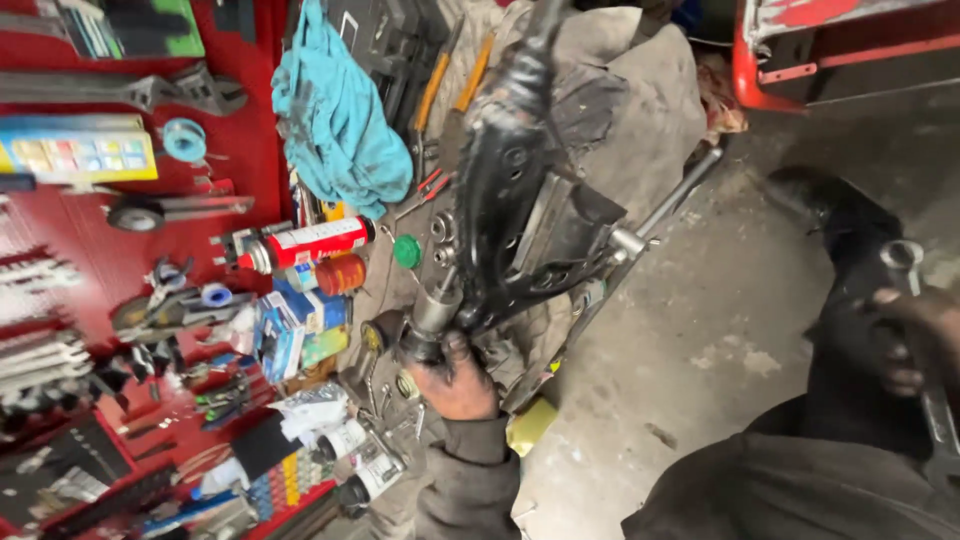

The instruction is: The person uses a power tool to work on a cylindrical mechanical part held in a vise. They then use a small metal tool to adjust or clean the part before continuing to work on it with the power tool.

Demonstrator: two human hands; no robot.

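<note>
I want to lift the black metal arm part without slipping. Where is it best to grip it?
Probably at its lower cylindrical end, where the left hand already clasps the black metal arm part from below. That end is round and narrow; the upper part is wide, angular and crowded by the vise.

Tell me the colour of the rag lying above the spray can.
The rag is light blue-turquoise, seen in the head view.
</note>
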